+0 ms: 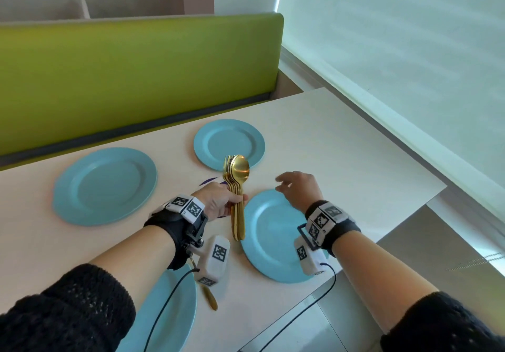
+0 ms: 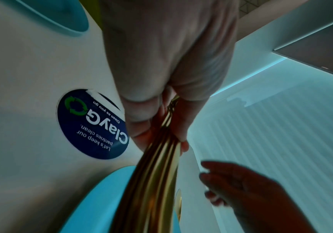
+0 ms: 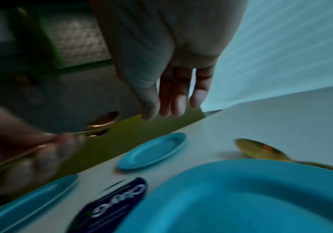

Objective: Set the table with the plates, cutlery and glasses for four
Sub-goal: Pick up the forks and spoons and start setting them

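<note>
My left hand (image 1: 218,201) grips a bundle of gold cutlery (image 1: 238,198) upright above the table, a spoon bowl on top. In the left wrist view the handles (image 2: 157,173) run down from the curled fingers (image 2: 141,110). My right hand (image 1: 295,187) hovers open and holds nothing above the far rim of the near right blue plate (image 1: 273,242). Its fingers (image 3: 173,97) hang straight. A gold spoon (image 3: 261,151) lies on the table right of that plate. Several blue plates lie around: far left (image 1: 105,186), far right (image 1: 229,144), near left (image 1: 169,310).
A gold cutlery handle (image 1: 210,298) lies beside the near left plate. A round dark blue sticker (image 2: 94,124) marks the middle of the white table (image 1: 341,146). A green bench back (image 1: 136,78) stands behind it, a window blind (image 1: 396,51) to the right.
</note>
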A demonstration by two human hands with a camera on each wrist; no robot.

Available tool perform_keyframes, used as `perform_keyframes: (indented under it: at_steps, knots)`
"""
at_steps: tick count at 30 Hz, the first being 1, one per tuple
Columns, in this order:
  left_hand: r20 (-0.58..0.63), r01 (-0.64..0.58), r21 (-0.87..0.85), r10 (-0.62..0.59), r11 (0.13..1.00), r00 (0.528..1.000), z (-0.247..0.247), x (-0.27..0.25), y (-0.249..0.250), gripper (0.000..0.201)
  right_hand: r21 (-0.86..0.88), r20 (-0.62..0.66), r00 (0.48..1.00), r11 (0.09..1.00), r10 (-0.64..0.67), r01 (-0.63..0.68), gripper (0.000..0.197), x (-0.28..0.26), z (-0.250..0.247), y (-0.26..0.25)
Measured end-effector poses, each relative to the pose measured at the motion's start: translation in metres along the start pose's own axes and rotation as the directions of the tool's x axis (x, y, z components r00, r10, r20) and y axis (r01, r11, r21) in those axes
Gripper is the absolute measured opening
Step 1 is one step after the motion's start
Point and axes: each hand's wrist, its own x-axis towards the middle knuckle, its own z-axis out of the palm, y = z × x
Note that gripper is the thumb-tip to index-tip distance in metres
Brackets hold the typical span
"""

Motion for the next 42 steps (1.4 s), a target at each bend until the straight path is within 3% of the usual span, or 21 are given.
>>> perform_keyframes:
  at_steps: [3, 6, 12, 21, 31, 37, 42]
  knots:
    - [0.063, 0.000, 0.076, -0.005, 0.997, 0.998, -0.009, -0.014, 0.003, 0.019, -0.112, 0.073, 0.968, 0.962, -0.242, 0.249, 0.026, -0.016, 0.007, -0.047]
    - [0.142, -0.026, 0.153, 0.005, 0.988, 0.990, -0.021, -0.029, 0.003, 0.023, -0.184, 0.172, 0.895, 0.879, -0.412, 0.440, 0.023, -0.031, 0.015, -0.077]
    - [0.098, -0.024, 0.303, -0.006, 0.953, 0.995, -0.046, -0.050, -0.005, 0.019, -0.305, 0.251, 0.837, 0.781, -0.486, 0.544, 0.019, -0.054, 0.029, -0.102]
    - [0.142, -0.004, 0.489, -0.076, 0.872, 0.987, -0.075, -0.073, -0.005, 0.027, -0.397, 0.436, 0.798, 0.707, -0.416, 0.585, 0.020, -0.066, 0.039, -0.138]
    - [0.187, -0.028, 0.465, -0.068, 0.885, 0.980, -0.084, -0.069, -0.002, 0.021, -0.404, 0.508, 0.786, 0.708, -0.354, 0.580, 0.019, -0.061, 0.031, -0.153]
    - [0.009, -0.025, 0.463, 0.023, 0.886, 1.000, -0.098, -0.038, 0.021, 0.017, -0.486, 0.488, 0.833, 0.710, -0.262, 0.509, 0.021, -0.014, 0.020, -0.141]
    - [-0.196, 0.065, 0.154, -0.034, 0.986, 0.980, -0.124, 0.000, 0.049, 0.010, -0.436, 0.358, 0.911, 0.827, -0.202, 0.355, 0.018, 0.065, 0.003, -0.122]
